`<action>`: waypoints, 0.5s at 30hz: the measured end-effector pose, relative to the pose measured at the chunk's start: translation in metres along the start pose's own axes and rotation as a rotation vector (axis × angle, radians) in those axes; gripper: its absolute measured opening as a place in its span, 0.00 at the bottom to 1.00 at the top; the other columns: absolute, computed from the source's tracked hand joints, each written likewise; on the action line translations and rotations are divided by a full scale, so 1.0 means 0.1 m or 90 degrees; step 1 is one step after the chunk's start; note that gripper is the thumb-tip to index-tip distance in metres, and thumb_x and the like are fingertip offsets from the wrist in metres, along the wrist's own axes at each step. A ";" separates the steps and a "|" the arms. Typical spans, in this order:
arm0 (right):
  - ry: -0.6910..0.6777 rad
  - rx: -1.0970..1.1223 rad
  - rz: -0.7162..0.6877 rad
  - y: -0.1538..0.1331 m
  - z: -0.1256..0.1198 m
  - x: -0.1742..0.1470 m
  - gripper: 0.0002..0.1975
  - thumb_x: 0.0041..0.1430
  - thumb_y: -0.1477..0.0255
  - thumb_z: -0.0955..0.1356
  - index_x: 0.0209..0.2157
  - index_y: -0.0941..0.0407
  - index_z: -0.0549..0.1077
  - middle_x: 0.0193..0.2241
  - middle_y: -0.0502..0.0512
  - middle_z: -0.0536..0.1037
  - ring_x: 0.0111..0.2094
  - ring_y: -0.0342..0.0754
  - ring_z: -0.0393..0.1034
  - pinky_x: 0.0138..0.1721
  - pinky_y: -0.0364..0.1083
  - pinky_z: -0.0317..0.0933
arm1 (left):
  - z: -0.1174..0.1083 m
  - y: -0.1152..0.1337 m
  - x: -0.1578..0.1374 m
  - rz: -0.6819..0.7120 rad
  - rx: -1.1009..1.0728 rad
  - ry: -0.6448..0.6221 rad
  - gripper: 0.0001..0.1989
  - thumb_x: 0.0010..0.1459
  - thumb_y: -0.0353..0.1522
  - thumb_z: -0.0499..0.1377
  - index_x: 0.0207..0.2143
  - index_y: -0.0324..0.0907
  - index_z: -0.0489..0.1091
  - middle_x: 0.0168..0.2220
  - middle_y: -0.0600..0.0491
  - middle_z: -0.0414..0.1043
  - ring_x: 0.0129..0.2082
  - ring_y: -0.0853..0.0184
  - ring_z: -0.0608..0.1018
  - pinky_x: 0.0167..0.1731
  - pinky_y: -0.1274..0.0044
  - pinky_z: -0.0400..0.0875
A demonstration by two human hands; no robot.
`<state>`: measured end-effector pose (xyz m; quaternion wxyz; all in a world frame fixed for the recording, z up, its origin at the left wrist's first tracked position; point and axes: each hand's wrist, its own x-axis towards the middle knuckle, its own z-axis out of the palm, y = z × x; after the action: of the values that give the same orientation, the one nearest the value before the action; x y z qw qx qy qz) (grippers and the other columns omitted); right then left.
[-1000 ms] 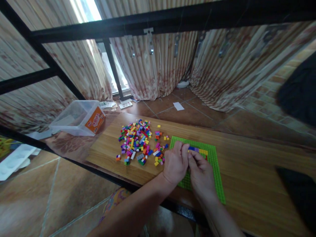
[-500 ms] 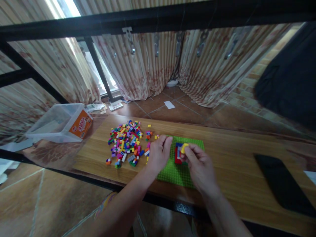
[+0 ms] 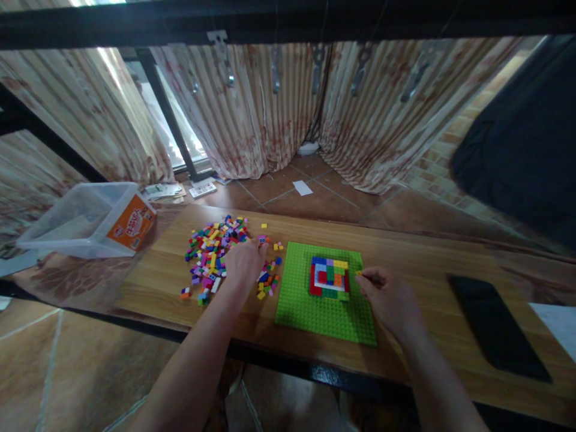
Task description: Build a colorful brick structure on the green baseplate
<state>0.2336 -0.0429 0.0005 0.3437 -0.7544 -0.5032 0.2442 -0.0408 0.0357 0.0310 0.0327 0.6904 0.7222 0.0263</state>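
Note:
A small square build of coloured bricks [image 3: 330, 278] sits on a green baseplate [image 3: 297, 318], its rim red, blue, yellow and green. Just right of the build, past the plate's upper right edge, my right hand [image 3: 391, 297] pinches a small yellow brick [image 3: 359, 273], mostly covered by the fingertips. My left hand [image 3: 244, 264] is over the right side of a heap of loose bricks [image 3: 211, 246]. Its thumb is close to a little pink and orange brick stack [image 3: 263, 240]; whether they touch is unclear. The other left fingers are hidden behind the hand.
Several small bricks [image 3: 269, 282] lie between the heap and the baseplate. A clear plastic bin [image 3: 81, 222] with an orange label stands at left beyond the wooden table [image 3: 414, 264]. A black flat object [image 3: 497, 327] lies at right, near a white paper [image 3: 555, 324].
My left hand has moved left from the baseplate to the brick heap. My right hand has drawn right, off the build, still pinching the yellow brick. The view has shifted slightly.

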 end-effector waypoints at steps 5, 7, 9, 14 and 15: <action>-0.025 0.002 -0.026 0.04 0.03 -0.01 0.13 0.50 0.61 0.69 0.33 0.55 0.77 0.27 0.54 0.81 0.28 0.49 0.75 0.32 0.48 0.65 | 0.00 0.00 0.01 -0.012 0.009 -0.029 0.21 0.64 0.41 0.48 0.45 0.40 0.76 0.39 0.40 0.79 0.44 0.52 0.80 0.41 0.68 0.72; -0.023 0.000 -0.030 0.02 0.04 -0.02 0.14 0.50 0.62 0.69 0.35 0.55 0.78 0.28 0.54 0.81 0.28 0.49 0.75 0.32 0.48 0.65 | 0.00 -0.02 0.01 -0.014 0.009 -0.033 0.20 0.64 0.41 0.48 0.45 0.41 0.76 0.39 0.40 0.79 0.44 0.52 0.80 0.41 0.68 0.72; -0.026 0.002 -0.032 0.00 0.05 -0.03 0.14 0.50 0.62 0.69 0.36 0.54 0.79 0.27 0.54 0.81 0.28 0.49 0.75 0.32 0.48 0.65 | 0.01 -0.04 0.02 -0.020 0.008 -0.039 0.20 0.63 0.43 0.50 0.44 0.41 0.76 0.40 0.41 0.79 0.44 0.52 0.79 0.41 0.68 0.72; -0.007 -0.015 -0.043 -0.02 0.08 -0.03 0.13 0.50 0.64 0.68 0.36 0.53 0.80 0.28 0.54 0.82 0.28 0.49 0.75 0.32 0.48 0.65 | 0.02 -0.09 0.05 -0.024 -0.001 -0.033 0.23 0.62 0.46 0.50 0.43 0.42 0.77 0.39 0.42 0.79 0.42 0.53 0.79 0.39 0.69 0.71; 0.000 -0.027 -0.042 -0.02 0.09 -0.03 0.13 0.51 0.64 0.68 0.35 0.53 0.80 0.28 0.55 0.82 0.29 0.50 0.75 0.33 0.48 0.65 | 0.01 -0.09 0.05 -0.023 -0.002 -0.033 0.23 0.62 0.47 0.49 0.42 0.42 0.77 0.39 0.42 0.79 0.42 0.53 0.80 0.39 0.69 0.71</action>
<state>0.2250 -0.0428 -0.0032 0.3353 -0.7445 -0.5330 0.2218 -0.0496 0.0399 0.0295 0.0528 0.6778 0.7333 0.0088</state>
